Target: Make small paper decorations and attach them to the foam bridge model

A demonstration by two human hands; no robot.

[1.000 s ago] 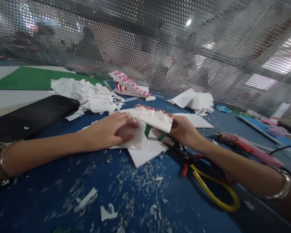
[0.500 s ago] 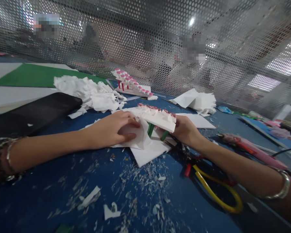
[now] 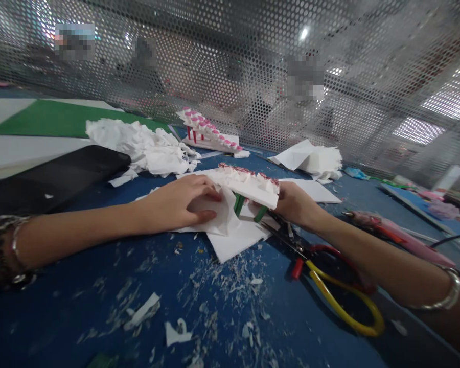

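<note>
A small white model (image 3: 249,186) with reddish edging on its ruffled top tilts down to the right on green posts. My right hand (image 3: 294,204) is closed around its right end, with the fingertips hidden behind it. At the model's left side, my left hand (image 3: 180,203) curls its thumb and fingers on a thin white sheet (image 3: 227,212); the far fingers are out of sight. Flat white paper (image 3: 230,245) lies under the model. Scissors (image 3: 341,301) with yellow and red handles rest below my right wrist, blades toward the model.
Behind stands a similar pink-and-white model (image 3: 210,130) on red posts. Crumpled white paper (image 3: 145,148), a black phone-like slab (image 3: 61,174) and a green sheet (image 3: 61,120) lie left. A pink glue gun (image 3: 402,237) lies right. Paper scraps (image 3: 176,332) litter the blue table; perforated metal (image 3: 230,61) closes the back.
Both hands and the model keep nearly the same place. The view has shifted very slightly, and a little more of the scissors shows beneath my right forearm.
</note>
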